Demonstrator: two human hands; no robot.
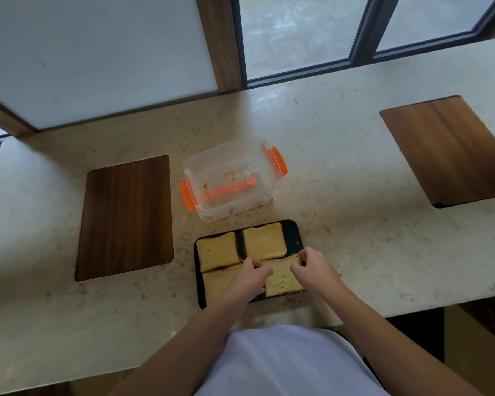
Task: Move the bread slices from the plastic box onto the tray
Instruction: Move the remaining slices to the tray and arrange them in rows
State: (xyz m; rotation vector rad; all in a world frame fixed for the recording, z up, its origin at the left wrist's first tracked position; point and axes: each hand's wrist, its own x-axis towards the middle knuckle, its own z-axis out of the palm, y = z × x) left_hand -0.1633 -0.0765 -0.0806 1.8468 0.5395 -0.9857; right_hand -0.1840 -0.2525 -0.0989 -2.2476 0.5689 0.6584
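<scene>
A clear plastic box (232,178) with orange latches stands on the counter, holding only crumbs and an orange strip. Just in front of it lies a black tray (293,232) with several bread slices. Two slices lie at the back: one on the left (216,250), one on the right (263,241). A third slice (216,281) sits front left, partly under my left forearm. My left hand (253,271) and my right hand (312,264) pinch the far corners of the front right slice (282,277), which rests on the tray.
A dark wooden board (125,218) is set into the stone counter left of the tray, and another (449,150) lies far right. Crumbs are scattered around the box. A wall panel and window run along the counter's back edge. The counter's front edge is near my body.
</scene>
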